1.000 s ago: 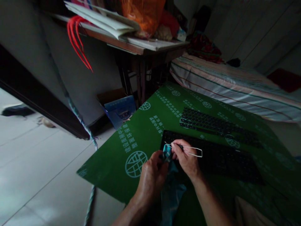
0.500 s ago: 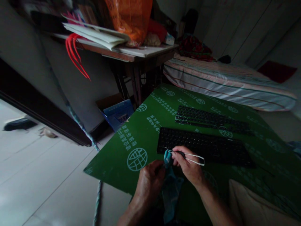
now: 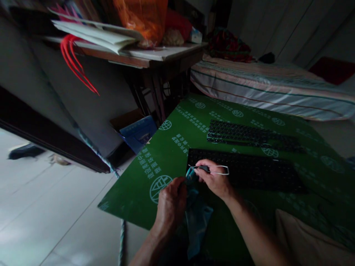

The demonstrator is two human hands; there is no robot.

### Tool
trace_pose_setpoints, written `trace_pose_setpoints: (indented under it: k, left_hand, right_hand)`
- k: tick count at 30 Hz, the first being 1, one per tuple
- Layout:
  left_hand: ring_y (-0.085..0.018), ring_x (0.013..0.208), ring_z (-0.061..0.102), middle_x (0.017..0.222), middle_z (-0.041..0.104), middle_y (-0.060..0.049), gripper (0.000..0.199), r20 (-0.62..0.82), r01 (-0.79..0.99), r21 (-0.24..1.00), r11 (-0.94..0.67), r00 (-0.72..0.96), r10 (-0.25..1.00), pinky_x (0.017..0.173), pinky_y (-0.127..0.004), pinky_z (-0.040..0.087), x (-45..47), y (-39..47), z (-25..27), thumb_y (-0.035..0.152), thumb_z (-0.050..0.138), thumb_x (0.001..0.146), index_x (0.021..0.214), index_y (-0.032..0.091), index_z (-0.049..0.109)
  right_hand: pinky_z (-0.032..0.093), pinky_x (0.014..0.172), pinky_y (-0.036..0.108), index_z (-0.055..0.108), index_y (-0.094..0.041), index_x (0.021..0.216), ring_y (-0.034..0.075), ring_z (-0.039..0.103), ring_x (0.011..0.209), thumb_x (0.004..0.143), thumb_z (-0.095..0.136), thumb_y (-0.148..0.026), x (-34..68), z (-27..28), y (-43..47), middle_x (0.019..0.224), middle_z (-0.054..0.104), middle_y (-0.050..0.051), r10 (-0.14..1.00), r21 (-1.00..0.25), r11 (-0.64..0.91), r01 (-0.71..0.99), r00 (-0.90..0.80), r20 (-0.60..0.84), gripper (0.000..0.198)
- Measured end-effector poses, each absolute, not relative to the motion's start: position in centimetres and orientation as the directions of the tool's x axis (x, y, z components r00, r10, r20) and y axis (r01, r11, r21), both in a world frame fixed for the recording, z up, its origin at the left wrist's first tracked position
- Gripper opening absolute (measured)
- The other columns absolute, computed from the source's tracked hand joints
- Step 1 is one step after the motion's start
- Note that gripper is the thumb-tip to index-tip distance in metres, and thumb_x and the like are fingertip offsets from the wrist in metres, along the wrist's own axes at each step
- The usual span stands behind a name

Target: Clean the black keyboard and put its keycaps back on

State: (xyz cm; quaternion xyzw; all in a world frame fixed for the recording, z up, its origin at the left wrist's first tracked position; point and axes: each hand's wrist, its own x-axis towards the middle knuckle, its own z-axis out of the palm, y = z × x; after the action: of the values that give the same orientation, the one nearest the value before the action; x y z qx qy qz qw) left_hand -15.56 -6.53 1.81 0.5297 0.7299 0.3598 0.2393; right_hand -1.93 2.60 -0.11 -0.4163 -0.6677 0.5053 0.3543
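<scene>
My left hand (image 3: 172,201) is closed on a thin light-blue cloth (image 3: 197,223), whose loose end hangs down between my forearms. In my right hand (image 3: 213,179) is a keycap puller with a black handle and a wire loop (image 3: 224,170), pinched between thumb and fingers. The bunched upper part of the cloth meets the puller's left end between my two hands. Just beyond my right hand lies a black keyboard (image 3: 260,171), its details lost in the dark. A set of black keycaps in rows (image 3: 249,136) lies behind it.
Both lie on a green printed board (image 3: 130,207). A brown cloth-like item (image 3: 302,236) rests at the near right. Further off stand a cluttered table (image 3: 166,53), a blue box (image 3: 138,133) and a bed (image 3: 266,85). A wrapped cord (image 3: 91,146) runs down the left.
My hands, with the cloth and keycap puller, have moved slightly left and up in view. The puller's wire loop has turned more level. The camera view has shifted a little.
</scene>
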Motion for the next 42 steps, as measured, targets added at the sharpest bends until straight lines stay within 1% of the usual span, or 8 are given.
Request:
trace_pose_setpoints:
  k: [4,12,20,24,31,35,38,42]
  left_hand:
    - [-0.016,0.055,0.060,0.066,0.067,-0.002,0.028,0.038,0.616,0.760,0.205,-0.357,0.933,0.053,-0.024,0.044,-15.8,-6.1,1.9,0.024,0.043,0.078,0.089,0.016,0.067]
    - [-0.017,0.062,0.064,0.073,0.070,-0.004,0.029,0.031,0.616,0.761,0.203,-0.348,0.937,0.059,-0.025,0.048,-15.5,-5.8,1.6,0.023,0.044,0.079,0.090,0.015,0.069]
    - [-0.014,0.053,0.060,0.066,0.068,-0.001,0.027,0.017,0.577,0.792,0.199,-0.346,0.938,0.052,-0.022,0.046,-15.4,-5.7,1.7,0.026,0.046,0.080,0.089,0.016,0.069]
    - [-0.015,0.056,0.061,0.067,0.069,-0.001,0.025,0.028,0.574,0.793,0.203,-0.368,0.929,0.051,-0.023,0.046,-15.7,-5.8,1.5,0.028,0.047,0.079,0.088,0.017,0.069]
    - [-0.014,0.054,0.060,0.064,0.067,-0.001,0.025,0.025,0.588,0.788,0.181,-0.325,0.945,0.054,-0.024,0.046,-15.0,-5.2,1.8,0.026,0.047,0.079,0.085,0.017,0.069]
    - [-0.014,0.052,0.059,0.064,0.067,-0.001,0.025,0.010,0.575,0.795,0.194,-0.333,0.943,0.052,-0.023,0.045,-15.1,-5.2,2.0,0.026,0.048,0.080,0.088,0.016,0.069]
    - [-0.013,0.051,0.058,0.063,0.066,0.000,0.023,0.011,0.577,0.792,0.201,-0.342,0.940,0.050,-0.022,0.044,-15.3,-5.3,2.1,0.026,0.049,0.080,0.086,0.016,0.069]
    - [-0.013,0.053,0.059,0.065,0.067,-0.001,0.023,0.011,0.584,0.791,0.181,-0.311,0.950,0.049,-0.022,0.044,-15.1,-5.2,2.0,0.024,0.049,0.079,0.088,0.016,0.069]
  right_hand:
    - [0.042,0.047,0.019,0.063,-0.019,0.087,0.009,0.054,0.045,0.078,0.059,-0.028,-2.3,-0.2,3.6,0.051,0.054,-0.006,0.893,-0.964,0.143,0.223,-0.449,0.029,0.014]
    - [0.039,0.043,0.017,0.065,-0.019,0.084,0.008,0.051,0.042,0.076,0.059,-0.025,-1.5,0.0,3.8,0.050,0.053,-0.006,0.907,-0.962,0.124,0.244,-0.420,0.010,0.012]
    - [0.040,0.045,0.018,0.065,-0.018,0.086,0.009,0.052,0.045,0.076,0.060,-0.027,-1.5,-0.1,4.0,0.051,0.054,-0.006,0.910,-0.960,0.111,0.259,-0.416,-0.007,0.014]
    - [0.039,0.044,0.019,0.065,-0.019,0.083,0.009,0.050,0.043,0.076,0.059,-0.027,-1.7,0.3,4.1,0.049,0.052,-0.007,0.908,-0.957,0.116,0.264,-0.418,-0.005,0.012]
    - [0.039,0.044,0.019,0.065,-0.019,0.083,0.009,0.051,0.043,0.077,0.059,-0.028,-0.6,0.2,4.1,0.048,0.053,-0.006,0.923,-0.955,0.091,0.282,-0.384,-0.026,0.012]
    - [0.040,0.046,0.019,0.065,-0.019,0.083,0.010,0.052,0.045,0.077,0.059,-0.028,-0.7,0.2,4.0,0.050,0.053,-0.005,0.923,-0.952,0.106,0.286,-0.385,-0.013,0.013]
    - [0.039,0.045,0.019,0.065,-0.019,0.083,0.009,0.051,0.044,0.078,0.058,-0.028,-0.9,0.4,4.0,0.051,0.053,-0.006,0.916,-0.953,0.103,0.286,-0.400,-0.021,0.012]
    - [0.040,0.046,0.019,0.064,-0.019,0.083,0.009,0.050,0.045,0.079,0.058,-0.029,-0.5,0.4,4.2,0.051,0.053,-0.006,0.919,-0.944,0.120,0.307,-0.393,-0.011,0.013]
